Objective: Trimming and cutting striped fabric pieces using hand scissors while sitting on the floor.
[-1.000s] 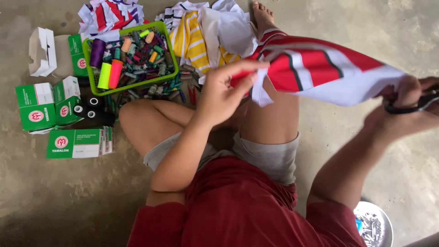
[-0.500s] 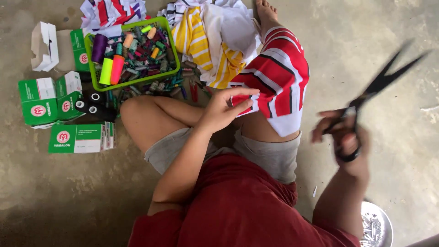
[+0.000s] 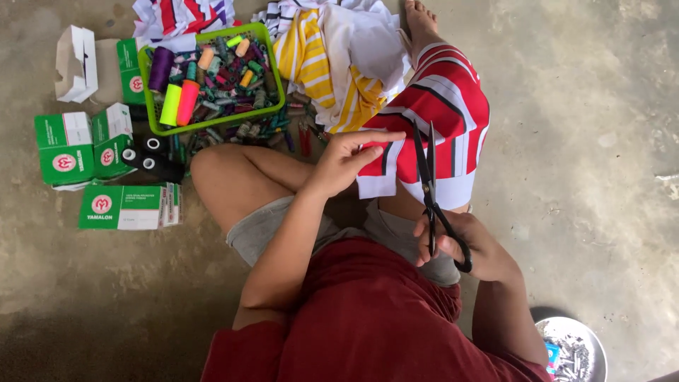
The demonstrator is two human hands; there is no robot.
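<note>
Right hand: the right hand (image 3: 472,244) is clenched through the loops of black scissors (image 3: 430,185), blades slightly parted and pointing away from the body, tips over the cloth.
Left hand: the left hand (image 3: 346,161) lies flat with fingers spread, pressing the edge of the red, white and black striped cloth (image 3: 438,117); it grips nothing, it only pins.
Cloth: draped over the raised right knee, its lower white edge hanging just beside the scissor blades.
Doing it well: my judgement is that the cloth should be kept taut under the pinning fingers, with the fingertips well clear of the blade line, and the cut begun from the free edge.
Pose: left forearm crosses the lap from the left; right wrist is bent inward at the thigh, elbow tucked close.
Around: a heap of yellow-and-white striped fabric (image 3: 332,60) beyond the knee; a green basket (image 3: 272,60) of thread spools; green and white boxes (image 3: 67,152) on the concrete floor (image 3: 587,141); a round metal dish (image 3: 590,339) by the right elbow.
</note>
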